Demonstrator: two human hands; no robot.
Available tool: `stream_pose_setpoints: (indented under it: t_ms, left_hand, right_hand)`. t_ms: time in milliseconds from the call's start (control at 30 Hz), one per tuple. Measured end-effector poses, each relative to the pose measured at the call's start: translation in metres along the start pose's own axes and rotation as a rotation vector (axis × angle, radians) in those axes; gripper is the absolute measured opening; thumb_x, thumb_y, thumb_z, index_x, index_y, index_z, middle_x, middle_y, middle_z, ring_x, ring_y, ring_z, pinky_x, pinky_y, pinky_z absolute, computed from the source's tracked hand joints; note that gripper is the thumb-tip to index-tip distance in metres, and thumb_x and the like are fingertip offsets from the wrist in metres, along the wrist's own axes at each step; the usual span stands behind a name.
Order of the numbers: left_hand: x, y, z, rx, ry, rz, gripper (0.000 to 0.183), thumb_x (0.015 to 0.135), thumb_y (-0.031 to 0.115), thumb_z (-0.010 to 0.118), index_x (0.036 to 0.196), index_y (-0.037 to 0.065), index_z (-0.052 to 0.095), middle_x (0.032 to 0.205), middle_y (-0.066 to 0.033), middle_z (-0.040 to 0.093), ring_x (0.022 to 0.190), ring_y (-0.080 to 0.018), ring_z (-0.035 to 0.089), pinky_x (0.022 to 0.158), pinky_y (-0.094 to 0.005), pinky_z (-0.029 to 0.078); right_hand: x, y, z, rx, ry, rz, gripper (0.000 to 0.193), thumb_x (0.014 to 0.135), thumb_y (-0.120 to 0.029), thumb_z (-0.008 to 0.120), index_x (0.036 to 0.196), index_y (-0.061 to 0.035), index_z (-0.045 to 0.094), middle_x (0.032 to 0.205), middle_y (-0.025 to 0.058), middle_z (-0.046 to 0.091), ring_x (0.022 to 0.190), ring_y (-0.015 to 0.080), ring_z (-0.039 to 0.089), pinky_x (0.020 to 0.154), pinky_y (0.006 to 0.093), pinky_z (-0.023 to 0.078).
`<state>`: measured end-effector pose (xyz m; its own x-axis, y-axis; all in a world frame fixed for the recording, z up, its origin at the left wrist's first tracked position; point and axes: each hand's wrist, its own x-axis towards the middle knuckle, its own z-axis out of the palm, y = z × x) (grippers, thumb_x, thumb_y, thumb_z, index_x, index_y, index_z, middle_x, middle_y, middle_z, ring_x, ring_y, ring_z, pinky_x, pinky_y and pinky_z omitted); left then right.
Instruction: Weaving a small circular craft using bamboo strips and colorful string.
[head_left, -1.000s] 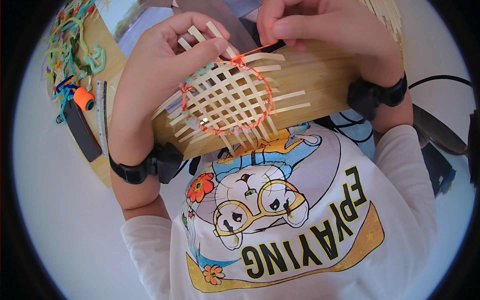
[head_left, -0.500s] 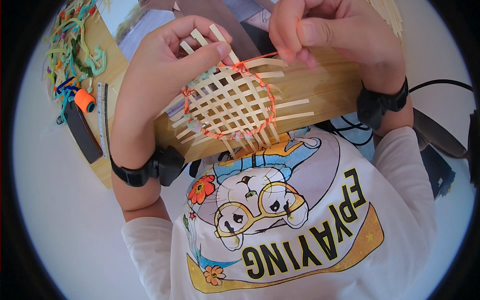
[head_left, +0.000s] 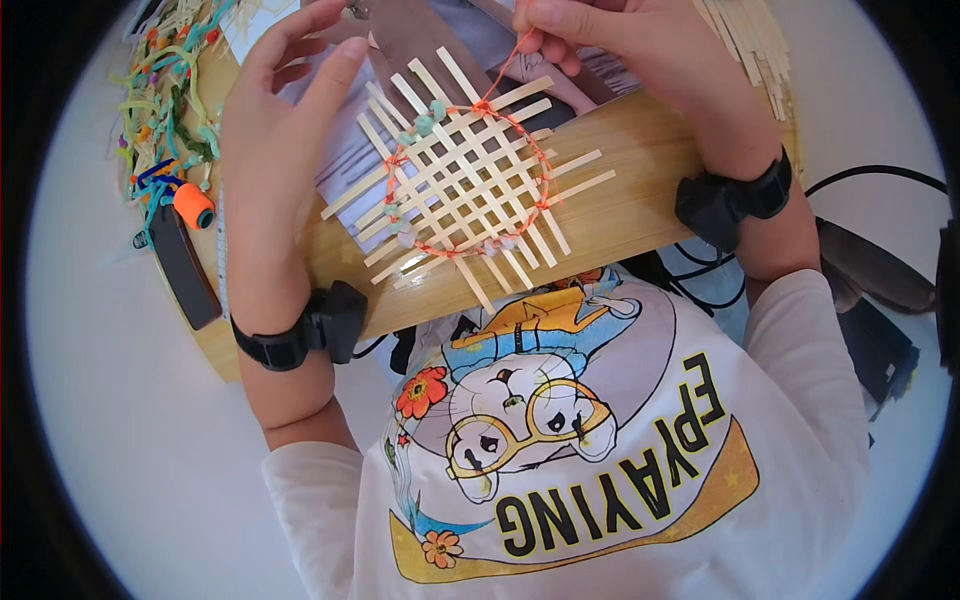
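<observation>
A woven mat of pale flat strips lies at the near edge of the table, its strip ends sticking out all around. Orange thread is laced in a ring around the weave, with a pale green tuft and a few lighter bits along it. From the top of the ring an orange thread runs taut up to my right hand, whose fingers are pinched on it. My left hand is off the mat to its left, fingers apart and holding nothing.
On the wooden table, colourful yarn scraps, an orange thread spool and a dark flat case lie at left. A ruler is partly behind my left arm. Loose strips lie far right; a printed sheet is under the mat.
My left hand has let go of the mat and moved up and left. The mat now lies flatter on the table. My right hand has drawn the thread upward, away from the mat.
</observation>
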<state>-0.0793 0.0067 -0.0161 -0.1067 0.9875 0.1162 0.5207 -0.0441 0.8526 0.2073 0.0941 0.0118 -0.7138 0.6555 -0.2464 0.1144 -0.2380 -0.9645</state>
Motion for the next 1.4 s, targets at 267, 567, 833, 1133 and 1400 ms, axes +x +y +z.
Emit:
stream_pose_setpoints:
  t_ms: [267,567,833,1133,1400]
  left_hand:
    - [-0.024,0.056,0.029,0.093,-0.094,0.213,0.025,0.084,0.020,0.079,0.105,0.005,0.076,0.090,-0.0017,0.070,0.073,-0.0135,0.058,0.070,-0.0279,0.049]
    - [-0.028,0.049,0.038,0.003,-0.072,0.095,0.019,0.089,0.018,0.077,0.100,0.003,0.076,0.080,-0.0013,0.070,0.071,-0.0092,0.058,0.066,-0.0250,0.048]
    - [-0.025,0.046,0.033,-0.098,-0.033,0.016,0.019,0.091,0.020,0.077,0.100,0.003,0.077,0.083,0.0012,0.070,0.075,-0.0061,0.057,0.068,-0.0228,0.046]
    - [-0.023,0.042,0.025,0.002,0.079,0.156,0.018,0.093,0.018,0.075,0.105,0.004,0.077,0.095,-0.0002,0.075,0.081,-0.0064,0.059,0.078,-0.0222,0.047]
    - [-0.027,0.045,0.023,0.137,0.080,0.503,0.014,0.087,0.010,0.077,0.100,0.006,0.077,0.096,-0.0011,0.074,0.088,-0.0133,0.062,0.081,-0.0275,0.048]
  right_hand:
    - [0.005,-0.001,0.028,-0.029,-0.048,-0.094,0.013,0.099,-0.008,0.066,0.104,0.0024,0.071,0.088,0.0044,0.072,0.077,0.0078,0.064,0.070,0.0210,0.052]
    - [-0.003,-0.012,0.036,-0.339,-0.082,-0.295,0.015,0.097,-0.006,0.066,0.108,0.0034,0.069,0.090,0.0049,0.072,0.080,0.0090,0.065,0.074,0.0219,0.053]
    - [-0.001,-0.025,0.016,-0.080,0.035,-0.003,0.027,0.104,-0.009,0.055,0.126,0.0055,0.062,0.093,0.0070,0.071,0.077,0.0083,0.062,0.066,0.0210,0.050]
    - [0.017,-0.047,0.031,-0.275,-0.294,0.174,0.027,0.103,-0.012,0.054,0.121,0.0031,0.067,0.094,0.0059,0.074,0.057,0.0046,0.055,0.049,0.0198,0.045]
    - [0.042,-0.057,0.036,-0.480,-0.410,0.243,0.021,0.097,-0.017,0.063,0.103,-0.0010,0.074,0.083,0.0035,0.074,0.055,0.0051,0.049,0.047,0.0203,0.035]
